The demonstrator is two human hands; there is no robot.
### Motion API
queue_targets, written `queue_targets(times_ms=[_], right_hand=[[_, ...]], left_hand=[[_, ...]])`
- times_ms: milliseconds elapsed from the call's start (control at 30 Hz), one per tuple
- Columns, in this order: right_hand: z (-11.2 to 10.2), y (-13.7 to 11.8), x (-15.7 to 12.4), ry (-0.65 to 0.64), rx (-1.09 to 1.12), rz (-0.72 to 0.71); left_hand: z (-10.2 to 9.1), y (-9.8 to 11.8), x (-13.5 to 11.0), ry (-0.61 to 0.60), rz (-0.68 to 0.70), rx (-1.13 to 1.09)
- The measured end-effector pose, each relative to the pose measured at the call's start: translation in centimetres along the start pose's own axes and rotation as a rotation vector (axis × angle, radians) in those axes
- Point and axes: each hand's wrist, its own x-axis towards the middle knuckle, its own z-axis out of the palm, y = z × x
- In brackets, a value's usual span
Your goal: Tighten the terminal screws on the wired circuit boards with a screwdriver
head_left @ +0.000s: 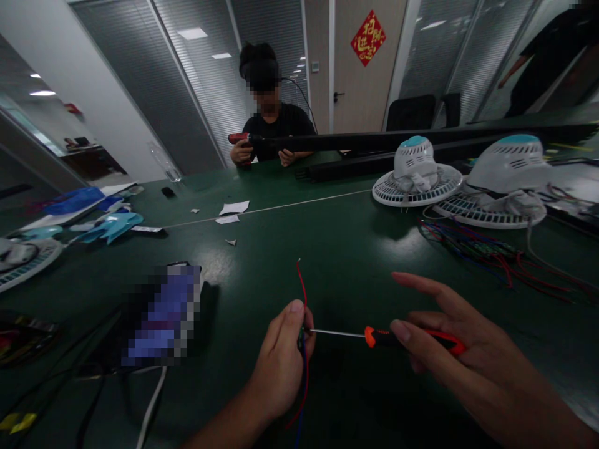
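Observation:
Low in the middle, my left hand (283,358) is closed on a small green circuit board (301,337), mostly hidden by the fingers. A red wire (302,284) sticks up from it, and red and blue wires hang below. At the right, my right hand (468,362) holds an orange-and-black screwdriver (381,337) by its handle, with the index finger stretched out. The metal shaft points left, and its tip reaches the board between my left fingers. Whether the tip sits in a screw is too small to tell.
White fan housings (414,168) stand at the right beside a bundle of wired boards (482,243). A phone (163,318) with a cable lies left. Paper scraps (234,207) dot the green table (262,249). Across it, a person (281,121) holds a red power drill (239,138) near black bars.

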Motion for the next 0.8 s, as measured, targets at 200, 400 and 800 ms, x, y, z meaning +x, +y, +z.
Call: queue_targets(times_ms=[200, 400, 800], right_hand=[[0.06, 0.32, -0.01, 0.012, 0.011, 0.031], [0.18, 0.05, -0.37, 0.032, 0.119, 0.065], [0.25, 0.26, 0.18, 0.028, -0.004, 0.083]], left_hand=[[0.0, -0.09, -0.02, 0.003, 0.0, -0.026], [0.06, -0.01, -0.07, 0.038, -0.006, -0.001], [0.04, 0.1, -0.08, 0.002, -0.018, 0.005]])
